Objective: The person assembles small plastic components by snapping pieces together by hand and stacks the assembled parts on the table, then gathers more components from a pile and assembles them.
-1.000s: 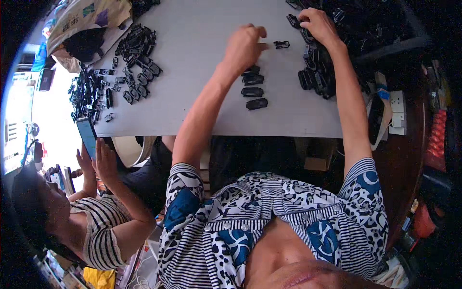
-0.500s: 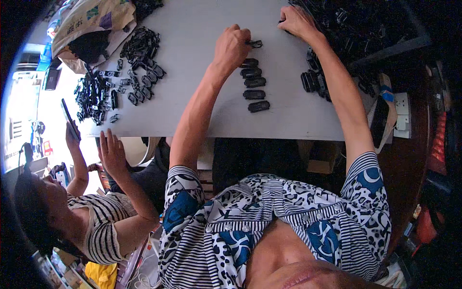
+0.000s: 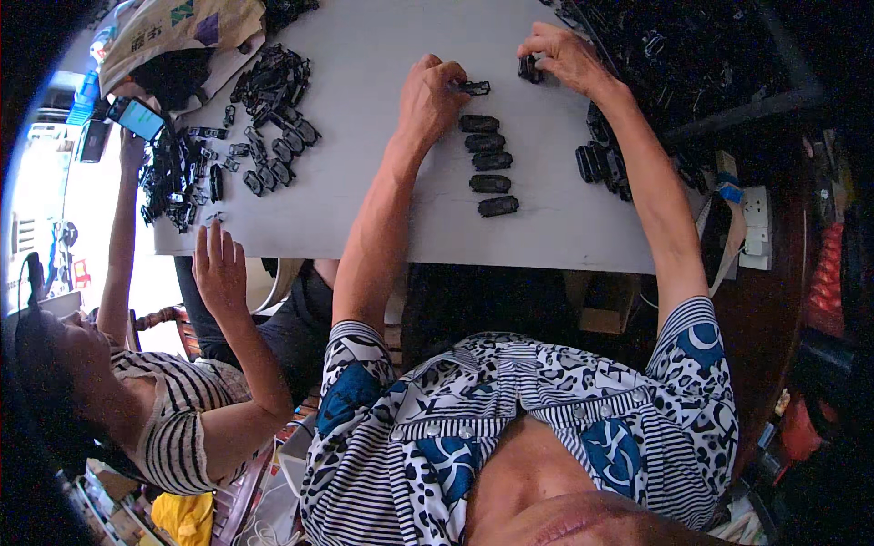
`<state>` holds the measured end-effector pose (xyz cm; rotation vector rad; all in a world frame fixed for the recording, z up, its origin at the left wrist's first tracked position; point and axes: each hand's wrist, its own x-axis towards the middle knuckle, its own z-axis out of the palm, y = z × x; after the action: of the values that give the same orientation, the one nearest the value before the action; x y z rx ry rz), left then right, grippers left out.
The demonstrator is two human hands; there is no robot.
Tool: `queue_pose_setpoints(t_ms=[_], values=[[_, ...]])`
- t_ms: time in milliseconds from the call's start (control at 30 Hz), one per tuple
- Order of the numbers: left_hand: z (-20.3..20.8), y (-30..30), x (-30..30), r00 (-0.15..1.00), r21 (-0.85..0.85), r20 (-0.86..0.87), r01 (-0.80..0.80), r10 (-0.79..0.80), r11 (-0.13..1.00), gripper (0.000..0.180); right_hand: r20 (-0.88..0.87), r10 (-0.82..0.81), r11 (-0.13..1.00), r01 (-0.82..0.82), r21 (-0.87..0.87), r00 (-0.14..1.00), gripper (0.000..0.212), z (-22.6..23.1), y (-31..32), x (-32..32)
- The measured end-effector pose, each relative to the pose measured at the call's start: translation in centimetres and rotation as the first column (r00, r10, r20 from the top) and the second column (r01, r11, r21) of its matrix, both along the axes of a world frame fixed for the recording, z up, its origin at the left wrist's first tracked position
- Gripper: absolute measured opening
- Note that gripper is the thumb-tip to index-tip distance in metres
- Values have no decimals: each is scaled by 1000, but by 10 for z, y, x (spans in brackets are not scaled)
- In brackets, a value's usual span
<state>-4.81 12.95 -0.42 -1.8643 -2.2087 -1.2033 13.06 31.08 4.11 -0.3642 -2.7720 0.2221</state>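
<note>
My left hand (image 3: 432, 91) rested curled on the grey surface (image 3: 364, 55), its grip closed on a small black clip (image 3: 474, 87) at the fingertips. My right hand (image 3: 564, 56) sat further along, its grip pinched together on another black piece (image 3: 528, 68) at the edge of the heap of black parts (image 3: 692, 55). Just below my left hand lay a neat column of five finished black pieces (image 3: 487, 164), each apart from the next. By my judgement only a little was done: five laid out, a small cluster (image 3: 603, 168) by my right forearm, and the big heap untouched. Across the surface, another person's hand (image 3: 218, 264) rested near a scattered pile (image 3: 228, 136).
</note>
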Motion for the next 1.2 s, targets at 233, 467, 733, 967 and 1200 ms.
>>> queue_pose_setpoints(t_ms=[233, 467, 733, 967, 1200], values=[[6, -5, 5, 997, 4, 72, 34, -35, 999, 26, 116, -12, 995, 0, 99, 993, 22, 8, -4, -5], [6, -6, 6, 991, 14, 121, 56, -58, 998, 27, 13, 94, 995, -95, 24, 995, 24, 1, -1, -4], [4, -6, 6, 997, 20, 79, 19, -21, 1000, 26, 18, 80, 996, -81, 41, 997, 17, 1, -1, -3], [2, -7, 6, 997, 92, 83, -6, -1, 996, 28, -146, 84, 992, -96, -77, 986, 16, 5, -32, -15], [0, -6, 3, 994, 99, 100, 23, -33, 995, 25, -157, 82, 995, -72, 65, 984, 19, -2, -37, -28]])
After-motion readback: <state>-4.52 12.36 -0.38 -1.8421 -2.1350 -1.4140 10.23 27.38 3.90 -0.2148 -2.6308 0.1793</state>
